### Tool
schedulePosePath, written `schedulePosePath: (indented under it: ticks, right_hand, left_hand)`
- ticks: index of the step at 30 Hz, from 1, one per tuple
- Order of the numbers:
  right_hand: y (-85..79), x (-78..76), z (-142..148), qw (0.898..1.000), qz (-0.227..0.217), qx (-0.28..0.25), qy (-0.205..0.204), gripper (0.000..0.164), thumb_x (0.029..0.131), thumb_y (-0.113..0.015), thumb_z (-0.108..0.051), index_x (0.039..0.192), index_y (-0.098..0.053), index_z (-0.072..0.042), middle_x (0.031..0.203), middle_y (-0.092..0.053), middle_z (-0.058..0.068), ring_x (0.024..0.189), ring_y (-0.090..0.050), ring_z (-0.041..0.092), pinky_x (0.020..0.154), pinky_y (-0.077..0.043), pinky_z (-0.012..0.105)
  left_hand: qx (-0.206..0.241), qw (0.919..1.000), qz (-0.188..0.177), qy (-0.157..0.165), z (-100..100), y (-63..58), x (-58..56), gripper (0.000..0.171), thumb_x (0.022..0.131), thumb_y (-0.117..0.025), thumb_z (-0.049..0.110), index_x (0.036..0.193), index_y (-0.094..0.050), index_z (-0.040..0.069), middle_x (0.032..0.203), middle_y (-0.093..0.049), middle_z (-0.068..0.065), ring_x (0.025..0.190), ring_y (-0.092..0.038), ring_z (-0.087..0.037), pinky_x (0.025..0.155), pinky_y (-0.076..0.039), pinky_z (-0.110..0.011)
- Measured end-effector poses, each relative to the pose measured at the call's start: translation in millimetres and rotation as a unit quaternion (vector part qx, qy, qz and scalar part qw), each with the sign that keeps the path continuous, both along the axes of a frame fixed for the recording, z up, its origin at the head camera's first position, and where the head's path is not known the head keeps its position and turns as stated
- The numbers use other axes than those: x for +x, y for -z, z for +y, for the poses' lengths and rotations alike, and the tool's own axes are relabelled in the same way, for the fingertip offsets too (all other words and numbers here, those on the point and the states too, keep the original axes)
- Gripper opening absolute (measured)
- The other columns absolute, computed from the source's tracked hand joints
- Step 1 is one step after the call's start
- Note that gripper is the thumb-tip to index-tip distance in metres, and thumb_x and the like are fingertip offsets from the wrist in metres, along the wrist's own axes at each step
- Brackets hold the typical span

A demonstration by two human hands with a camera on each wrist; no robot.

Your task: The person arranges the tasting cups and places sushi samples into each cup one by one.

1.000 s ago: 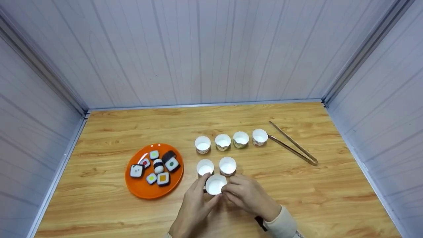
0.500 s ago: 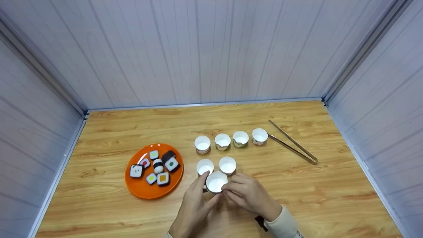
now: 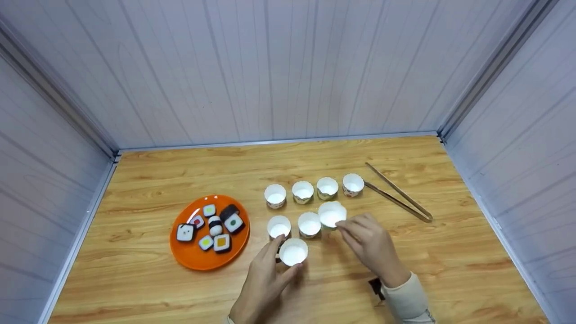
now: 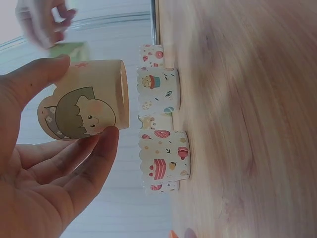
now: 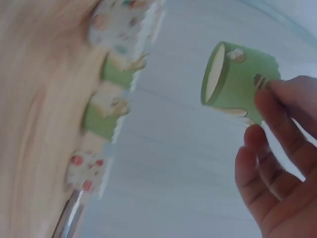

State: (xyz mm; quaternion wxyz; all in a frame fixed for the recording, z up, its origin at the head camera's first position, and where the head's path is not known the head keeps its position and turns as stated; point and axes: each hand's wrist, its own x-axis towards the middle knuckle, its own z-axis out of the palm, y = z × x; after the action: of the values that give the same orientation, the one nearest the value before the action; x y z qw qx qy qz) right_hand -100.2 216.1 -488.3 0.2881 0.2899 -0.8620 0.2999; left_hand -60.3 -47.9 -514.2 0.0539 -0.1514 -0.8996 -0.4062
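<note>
My left hand [image 3: 264, 279] grips a paper baking cup [image 4: 94, 101], thumb on one side and fingers on the other. A cartoon face with dark hair is printed on it, and in the left wrist view it is held off the table. At the right, my right hand [image 3: 373, 245] pinches a green baking cup [image 5: 245, 82] by its edge between thumb and fingers. That green cup is also raised above the table. Two baking cups stand just beyond my hands: a left one [image 3: 279, 226] and a right one [image 3: 309, 225].
Behind them several more baking cups [image 3: 303, 192] stand in a row. Metal tongs [image 3: 416, 209] lie spread at the right, one tip by the row's end cup. An orange plate [image 3: 204, 263] with several toy sushi pieces [image 3: 222, 243] sits at the left. Pale panels [image 3: 270, 67] enclose the table.
One cup between both hands has become two: my right hand has drawn the green cup away, up and to the right. My left hand has stayed in place with the other cup.
</note>
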Motion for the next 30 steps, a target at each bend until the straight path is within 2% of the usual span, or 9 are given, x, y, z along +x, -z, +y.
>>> schedulePosePath:
  ticks: [5,9,14,17,23,26,30]
  right_hand:
    - [18.6,-9.1,13,0.997,-0.017,0.028,0.068,0.024,0.074,-0.086,0.002,0.094,-0.079,-0.010,0.087,-0.072,-0.001,0.078,-0.056,0.016,0.063,-0.051,0.026]
    - [35.5,-15.3,15,0.994,-0.034,0.053,0.088,0.024,0.072,-0.088,0.002,0.091,-0.080,-0.010,0.084,-0.072,0.000,0.071,-0.053,0.016,0.058,-0.046,0.027]
    - [48.4,-18.1,14,0.988,-0.081,0.078,0.106,0.019,0.075,-0.086,-0.002,0.091,-0.080,-0.012,0.085,-0.073,-0.001,0.071,-0.055,0.018,0.059,-0.047,0.030]
    - [51.6,-18.8,13,0.984,-0.105,0.086,0.115,0.015,0.080,-0.084,-0.006,0.092,-0.080,-0.013,0.086,-0.073,-0.001,0.072,-0.056,0.019,0.060,-0.048,0.032]
    - [54.0,-18.7,13,0.980,-0.125,0.092,0.123,0.015,0.084,-0.081,-0.009,0.098,-0.080,-0.012,0.088,-0.074,0.001,0.072,-0.056,0.019,0.060,-0.048,0.032]
    - [50.9,-16.3,13,0.980,-0.120,0.088,0.128,0.016,0.083,-0.082,-0.009,0.100,-0.080,-0.011,0.087,-0.073,0.001,0.070,-0.055,0.018,0.058,-0.047,0.032]
    - [39.5,-9.2,11,0.986,-0.085,0.079,0.116,0.017,0.081,-0.083,-0.007,0.098,-0.079,-0.010,0.084,-0.072,0.001,0.067,-0.054,0.017,0.057,-0.047,0.030]
  left_hand:
    - [0.008,0.9999,0.010,0.002,0,0.8,-0.4,0.069,0.082,-0.085,0.025,0.137,-0.053,0.000,0.129,-0.061,-0.015,0.117,-0.059,-0.026,0.095,-0.050,-0.042]
    - [0.016,0.9997,0.021,0.005,0,0.3,-0.5,0.068,0.082,-0.085,0.025,0.137,-0.053,0.000,0.129,-0.061,-0.015,0.118,-0.059,-0.027,0.096,-0.050,-0.042]
    - [0.017,0.9998,0.007,0.000,1,0.0,-0.7,0.069,0.082,-0.085,0.025,0.137,-0.053,0.000,0.129,-0.061,-0.016,0.118,-0.059,-0.028,0.096,-0.050,-0.043]
    - [0.018,0.9998,0.008,-0.001,0,0.4,-0.2,0.068,0.082,-0.085,0.024,0.137,-0.053,0.000,0.127,-0.061,-0.016,0.116,-0.060,-0.027,0.095,-0.051,-0.043]
    - [0.022,0.9997,0.012,0.003,0,0.6,-0.3,0.067,0.082,-0.085,0.023,0.136,-0.054,0.000,0.125,-0.062,-0.015,0.112,-0.061,-0.025,0.092,-0.052,-0.041]
    - [0.020,0.9998,0.008,0.002,0,0.5,-0.8,0.067,0.082,-0.085,0.024,0.136,-0.054,0.000,0.126,-0.062,-0.015,0.113,-0.061,-0.026,0.092,-0.052,-0.042]
    - [0.016,0.9999,0.004,0.001,0,1.0,-1.2,0.067,0.082,-0.085,0.024,0.137,-0.054,0.000,0.126,-0.062,-0.015,0.113,-0.061,-0.025,0.093,-0.052,-0.041]
